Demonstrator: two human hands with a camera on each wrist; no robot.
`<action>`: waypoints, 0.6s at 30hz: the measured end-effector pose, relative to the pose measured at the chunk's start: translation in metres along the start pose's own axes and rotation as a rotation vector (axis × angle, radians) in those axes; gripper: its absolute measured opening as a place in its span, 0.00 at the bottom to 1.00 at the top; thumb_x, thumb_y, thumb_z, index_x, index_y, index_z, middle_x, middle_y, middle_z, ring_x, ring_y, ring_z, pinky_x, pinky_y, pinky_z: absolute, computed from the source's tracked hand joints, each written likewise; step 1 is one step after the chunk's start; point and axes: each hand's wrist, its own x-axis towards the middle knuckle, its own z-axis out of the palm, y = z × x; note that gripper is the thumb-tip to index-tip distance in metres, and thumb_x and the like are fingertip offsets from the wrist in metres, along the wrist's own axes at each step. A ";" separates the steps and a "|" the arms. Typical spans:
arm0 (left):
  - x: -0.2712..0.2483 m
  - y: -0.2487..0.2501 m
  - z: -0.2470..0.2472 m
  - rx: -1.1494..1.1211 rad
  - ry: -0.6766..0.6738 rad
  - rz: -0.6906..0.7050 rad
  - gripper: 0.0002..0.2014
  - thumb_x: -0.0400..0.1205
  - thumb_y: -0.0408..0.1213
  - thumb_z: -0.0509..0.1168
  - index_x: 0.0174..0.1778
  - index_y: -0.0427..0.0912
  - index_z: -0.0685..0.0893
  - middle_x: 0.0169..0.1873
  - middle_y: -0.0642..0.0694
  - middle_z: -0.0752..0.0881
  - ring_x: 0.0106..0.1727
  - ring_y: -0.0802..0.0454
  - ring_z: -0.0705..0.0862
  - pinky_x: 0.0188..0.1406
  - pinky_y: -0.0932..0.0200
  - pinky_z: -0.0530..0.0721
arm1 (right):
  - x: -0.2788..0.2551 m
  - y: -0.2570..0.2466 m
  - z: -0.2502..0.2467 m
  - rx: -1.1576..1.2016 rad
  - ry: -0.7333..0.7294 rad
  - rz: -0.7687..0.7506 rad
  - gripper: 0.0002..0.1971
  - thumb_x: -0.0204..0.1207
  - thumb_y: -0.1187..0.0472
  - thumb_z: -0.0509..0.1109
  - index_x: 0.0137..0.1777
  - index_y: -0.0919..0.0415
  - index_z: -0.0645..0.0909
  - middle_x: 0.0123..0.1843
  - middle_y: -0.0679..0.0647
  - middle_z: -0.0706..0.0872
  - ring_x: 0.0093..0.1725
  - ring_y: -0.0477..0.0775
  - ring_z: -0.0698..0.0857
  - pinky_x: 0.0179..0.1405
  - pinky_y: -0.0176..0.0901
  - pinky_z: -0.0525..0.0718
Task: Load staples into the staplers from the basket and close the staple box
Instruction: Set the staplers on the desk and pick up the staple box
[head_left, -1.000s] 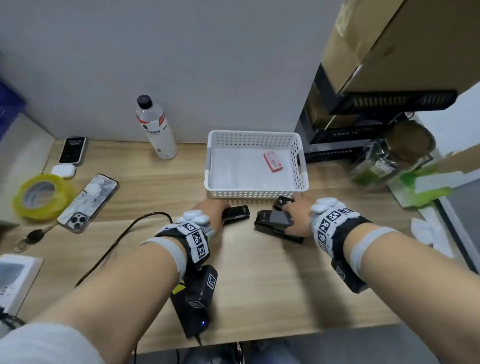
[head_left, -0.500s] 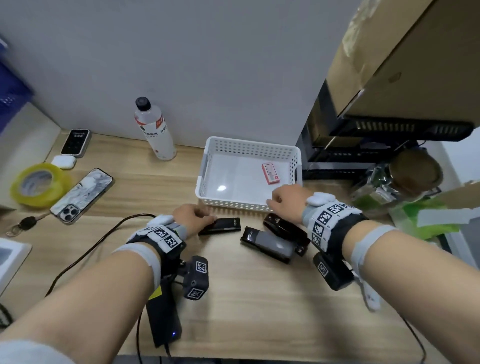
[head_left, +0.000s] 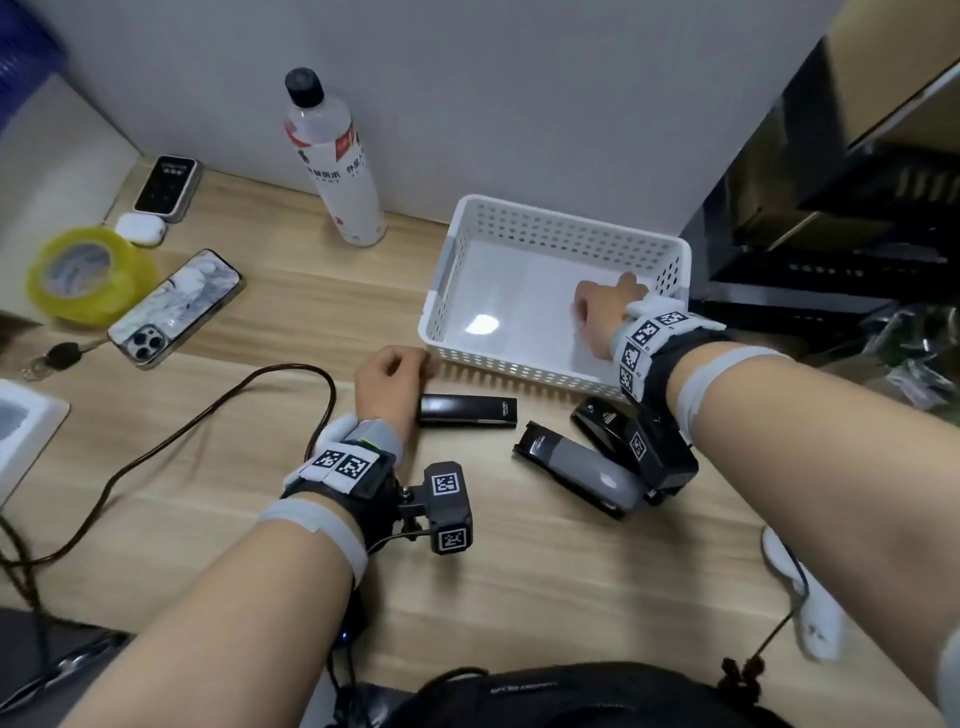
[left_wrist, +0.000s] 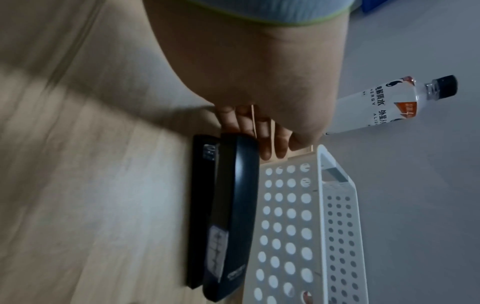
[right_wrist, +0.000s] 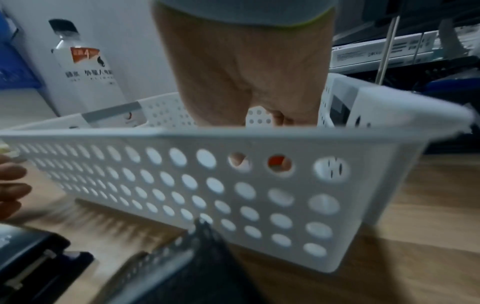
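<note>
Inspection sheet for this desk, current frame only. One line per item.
Surface: wooden desk.
Job's things: white basket; in front of it, slim black stapler, grey stapler, black stapler; staple box, red, glimpsed through a basket hole.
Clutter: bottle, dark phone, marble-case phone, tape roll, earbud case, keys.
Hands: left hand at slim stapler's end, holding nothing; right hand inside basket, grasp hidden.
Cables: brown cable, left.
Surroundings: grey wall, black shelf.

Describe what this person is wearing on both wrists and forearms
Both forearms are bare. Behind each of the left hand and right hand sits a black strap with white square-code tags, a pale grey band further up, and a small black camera block carrying the same codes.
</note>
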 end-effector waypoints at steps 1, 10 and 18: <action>0.003 -0.007 -0.001 -0.015 0.005 0.001 0.07 0.67 0.46 0.69 0.33 0.49 0.91 0.40 0.39 0.92 0.53 0.36 0.90 0.63 0.38 0.85 | -0.003 -0.002 0.004 0.031 0.019 -0.003 0.11 0.79 0.62 0.62 0.59 0.51 0.75 0.60 0.61 0.74 0.50 0.63 0.79 0.57 0.58 0.83; -0.011 0.004 0.006 -0.067 -0.092 0.124 0.08 0.78 0.36 0.66 0.35 0.42 0.87 0.33 0.45 0.87 0.38 0.50 0.82 0.45 0.54 0.82 | -0.088 -0.049 -0.032 0.730 0.180 -0.212 0.22 0.73 0.70 0.68 0.63 0.53 0.67 0.53 0.61 0.82 0.45 0.61 0.84 0.43 0.56 0.84; -0.011 -0.028 0.022 -0.131 0.039 0.400 0.10 0.80 0.38 0.65 0.41 0.37 0.87 0.32 0.53 0.86 0.34 0.61 0.79 0.39 0.61 0.78 | -0.153 -0.071 0.041 0.729 0.157 -0.395 0.28 0.72 0.67 0.72 0.71 0.46 0.75 0.56 0.53 0.85 0.50 0.55 0.84 0.51 0.47 0.83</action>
